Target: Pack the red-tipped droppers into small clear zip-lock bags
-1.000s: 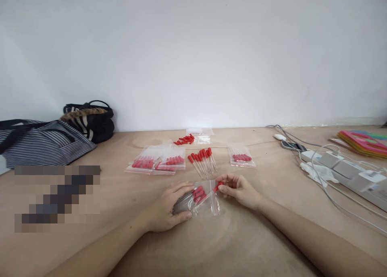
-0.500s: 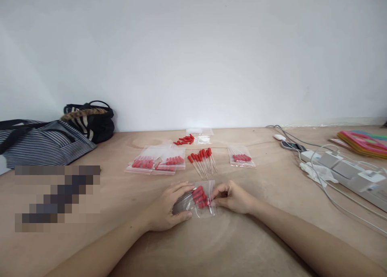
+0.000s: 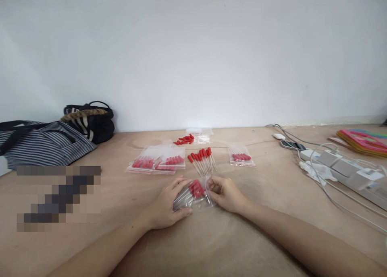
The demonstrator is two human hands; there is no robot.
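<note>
A clear zip bag [image 3: 201,205] lies on the table between my hands, with several red-capped clear sticks [image 3: 197,188] inside, their red ends to the right. My left hand [image 3: 167,204] rests around the bag's left end, thumb below and fingers above, gripping it. My right hand [image 3: 225,193] pinches the bag's right edge with curled fingers. Just beyond the bag, loose red-topped sticks [image 3: 202,159] lie fanned out. Filled bags [image 3: 173,161] overlap to their left, and another filled bag [image 3: 241,157] is to their right.
Small red pieces [image 3: 185,139] lie by clear bags [image 3: 201,133] near the wall. At left are a striped bag [image 3: 48,144] and a black bag [image 3: 101,124]. At right are a power strip [image 3: 356,174], cables, crumpled tissue [image 3: 319,172] and colourful sheets [image 3: 363,140].
My right hand has shifted slightly up and left on the bag's edge. The bag's right end has tilted, and the red ends inside have moved up and left. My left hand has barely moved.
</note>
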